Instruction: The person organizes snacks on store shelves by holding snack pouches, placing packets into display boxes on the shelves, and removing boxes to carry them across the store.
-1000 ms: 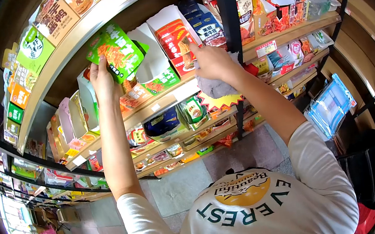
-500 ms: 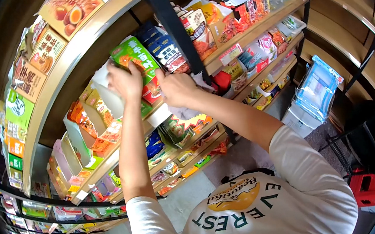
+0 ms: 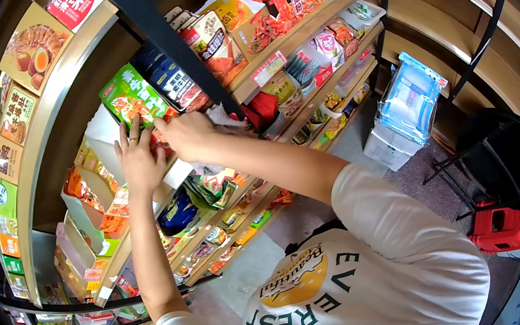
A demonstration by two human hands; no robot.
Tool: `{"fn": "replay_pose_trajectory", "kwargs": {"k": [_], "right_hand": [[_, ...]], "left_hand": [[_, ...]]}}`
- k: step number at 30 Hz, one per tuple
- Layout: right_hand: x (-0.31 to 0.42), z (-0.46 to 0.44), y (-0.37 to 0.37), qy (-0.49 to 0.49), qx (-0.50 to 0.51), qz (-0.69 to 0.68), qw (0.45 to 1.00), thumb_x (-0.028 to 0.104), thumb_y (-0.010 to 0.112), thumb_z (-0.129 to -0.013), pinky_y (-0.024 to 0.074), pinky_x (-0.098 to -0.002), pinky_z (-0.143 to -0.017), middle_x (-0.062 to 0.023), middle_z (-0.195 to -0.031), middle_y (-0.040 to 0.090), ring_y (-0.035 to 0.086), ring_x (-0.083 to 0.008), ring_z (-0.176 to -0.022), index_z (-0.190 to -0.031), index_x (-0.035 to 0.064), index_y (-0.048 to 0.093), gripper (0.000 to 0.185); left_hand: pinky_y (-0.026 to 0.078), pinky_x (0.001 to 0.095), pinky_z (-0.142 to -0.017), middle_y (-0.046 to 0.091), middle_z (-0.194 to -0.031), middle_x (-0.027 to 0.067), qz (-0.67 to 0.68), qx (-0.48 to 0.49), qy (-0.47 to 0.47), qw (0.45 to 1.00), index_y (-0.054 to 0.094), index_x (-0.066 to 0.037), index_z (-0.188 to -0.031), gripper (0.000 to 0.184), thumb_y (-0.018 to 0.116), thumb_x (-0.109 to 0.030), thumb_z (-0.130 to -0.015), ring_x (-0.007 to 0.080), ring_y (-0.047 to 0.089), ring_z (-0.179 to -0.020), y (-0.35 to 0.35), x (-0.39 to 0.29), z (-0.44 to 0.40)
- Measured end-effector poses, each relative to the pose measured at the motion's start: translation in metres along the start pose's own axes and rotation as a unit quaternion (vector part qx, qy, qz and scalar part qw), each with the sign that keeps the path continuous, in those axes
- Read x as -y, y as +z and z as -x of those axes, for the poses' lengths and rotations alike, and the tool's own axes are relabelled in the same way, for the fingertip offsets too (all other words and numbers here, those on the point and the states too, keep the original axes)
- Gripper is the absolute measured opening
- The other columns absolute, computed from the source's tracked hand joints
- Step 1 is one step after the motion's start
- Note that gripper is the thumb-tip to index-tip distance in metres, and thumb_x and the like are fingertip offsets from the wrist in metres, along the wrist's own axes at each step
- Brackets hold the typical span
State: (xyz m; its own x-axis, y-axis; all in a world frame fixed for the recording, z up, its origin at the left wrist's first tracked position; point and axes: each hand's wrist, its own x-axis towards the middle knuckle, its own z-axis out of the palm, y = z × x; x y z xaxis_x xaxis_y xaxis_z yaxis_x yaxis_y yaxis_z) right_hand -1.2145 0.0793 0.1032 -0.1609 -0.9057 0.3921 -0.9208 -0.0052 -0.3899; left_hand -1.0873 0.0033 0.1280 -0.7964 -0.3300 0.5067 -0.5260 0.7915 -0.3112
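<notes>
A green snack box (image 3: 130,95) with a red lower front stands tilted on the middle shelf. My left hand (image 3: 141,163) touches its lower front, fingers stretched out and apart. Close beside it, my right hand (image 3: 186,136) is closed, its thumb side against the box's red lower corner. A greyish cloth (image 3: 227,116) shows on both sides of my right hand and appears bunched in it; the palm is hidden. Dark blue snack pouches (image 3: 173,82) stand just right of the box, and a white open carton (image 3: 104,139) is on its left.
A black shelf post (image 3: 167,41) rises right of the pouches. Snack packs (image 3: 213,45) fill the shelf beyond it. Lower shelves hold more packets (image 3: 178,213). At right are a blue plastic-wrapped pack (image 3: 413,101) on a box, a black stool (image 3: 506,158) and a red case (image 3: 505,226).
The view has shifted, moving the shelves left and slightly down in frame. My left hand has gone from the box's upper left side to its lower front, nearer my right hand.
</notes>
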Motion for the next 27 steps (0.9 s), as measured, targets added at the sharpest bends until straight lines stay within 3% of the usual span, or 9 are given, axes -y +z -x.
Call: {"fn": "replay_pose_trajectory", "kwargs": {"k": [6,11,13,15,17,21,23,25,27], "right_hand": [[0.006,0.025,-0.001,-0.012,-0.058,0.023,0.998,0.007,0.058,-0.069,0.0479,-0.0349,-0.05,-0.0179,-0.083,0.059,0.062,-0.0259,-0.063,-0.122,0.0041,0.035,0.058],[0.003,0.066,-0.012,-0.094,-0.069,0.046,0.992,0.014,0.063,-0.066,0.0489,-0.0359,-0.051,-0.0121,-0.076,0.06,0.062,-0.0243,-0.062,-0.095,0.0038,0.057,0.032],[-0.008,0.078,-0.011,-0.078,-0.032,-0.001,0.996,0.017,0.064,-0.066,0.0498,-0.038,-0.057,-0.0105,-0.076,0.06,0.062,-0.027,-0.065,-0.088,0.0044,0.057,0.026],[-0.025,0.086,-0.009,-0.059,-0.001,-0.073,0.996,0.017,0.061,-0.067,0.0489,-0.039,-0.061,-0.0116,-0.078,0.06,0.061,-0.0284,-0.071,-0.082,0.0066,0.055,0.019],[-0.037,0.093,-0.006,-0.036,-0.013,-0.085,0.996,0.019,0.062,-0.066,0.0478,-0.0407,-0.063,-0.0126,-0.08,0.06,0.06,-0.0301,-0.073,-0.085,0.0086,0.057,0.022],[-0.048,0.102,-0.012,0.003,0.007,-0.109,0.994,0.017,0.063,-0.066,0.0476,-0.0396,-0.066,-0.0141,-0.082,0.062,0.06,-0.03,-0.077,-0.089,0.0083,0.06,0.025],[-0.051,0.104,-0.011,0.016,0.02,-0.113,0.993,0.016,0.062,-0.067,0.0475,-0.0387,-0.068,-0.0147,-0.084,0.063,0.06,-0.03,-0.079,-0.091,0.0081,0.061,0.025],[-0.058,0.106,-0.001,-0.024,-0.02,-0.185,0.982,0.011,0.06,-0.068,0.0468,-0.0362,-0.073,-0.0161,-0.09,0.062,0.06,-0.0301,-0.083,-0.096,0.0068,0.061,0.028],[-0.053,0.109,-0.006,-0.029,-0.016,-0.186,0.982,0.007,0.058,-0.069,0.0459,-0.0345,-0.077,-0.0165,-0.094,0.062,0.06,-0.0296,-0.086,-0.1,0.0052,0.061,0.031]], "left_hand": [[0.018,0.0589,-0.099,0.051,-0.121,0.0089,0.009,0.069,-0.028,0.997,0.058,-0.01,-0.104,0.036,0.061,-0.013,-0.068,0.0288,0.036,-0.122,-0.001,-0.003,-0.014],[0.017,0.0643,-0.094,0.059,-0.102,0.0036,0.134,0.175,-0.056,0.974,0.061,-0.013,-0.083,0.013,0.061,-0.011,-0.07,0.0241,0.05,-0.106,-0.003,0.008,-0.026],[0.03,0.0458,-0.095,0.062,-0.092,0.0041,0.214,0.269,-0.067,0.937,0.061,-0.011,-0.087,0.014,0.061,-0.01,-0.073,0.0206,0.057,-0.092,-0.001,0.021,-0.033],[0.038,0.0307,-0.089,0.062,-0.092,0.0053,0.471,0.236,-0.1,0.844,0.061,-0.005,-0.095,0.017,0.058,-0.012,-0.08,0.015,0.057,-0.09,0.003,0.035,-0.035],[0.042,0.0238,-0.082,0.062,-0.092,0.0071,0.5,0.115,-0.098,0.853,0.059,0.001,-0.101,0.023,0.053,-0.013,-0.085,0.0121,0.055,-0.09,-0.009,0.043,-0.043],[0.044,0.0294,-0.079,0.064,-0.091,0.0107,0.327,0.1,-0.102,0.934,0.063,-0.001,-0.094,0.03,0.045,-0.024,-0.087,0.0203,0.059,-0.086,-0.021,0.036,-0.048],[0.044,0.0312,-0.077,0.064,-0.087,0.0115,0.299,0.161,-0.102,0.935,0.064,-0.002,-0.089,0.032,0.043,-0.025,-0.087,0.0246,0.06,-0.083,-0.026,0.023,-0.049],[0.044,0.0315,-0.075,0.064,-0.083,0.0122,0.35,0.108,-0.098,0.925,0.064,-0.001,-0.086,0.035,0.042,-0.028,-0.088,0.0232,0.06,-0.08,-0.01,0.03,-0.046],[0.04,0.0293,-0.083,0.064,-0.088,0.0111,0.451,0.117,-0.168,0.869,0.063,0.0,-0.092,0.038,0.039,-0.03,-0.09,0.0202,0.058,-0.086,-0.01,0.035,-0.046]]}}
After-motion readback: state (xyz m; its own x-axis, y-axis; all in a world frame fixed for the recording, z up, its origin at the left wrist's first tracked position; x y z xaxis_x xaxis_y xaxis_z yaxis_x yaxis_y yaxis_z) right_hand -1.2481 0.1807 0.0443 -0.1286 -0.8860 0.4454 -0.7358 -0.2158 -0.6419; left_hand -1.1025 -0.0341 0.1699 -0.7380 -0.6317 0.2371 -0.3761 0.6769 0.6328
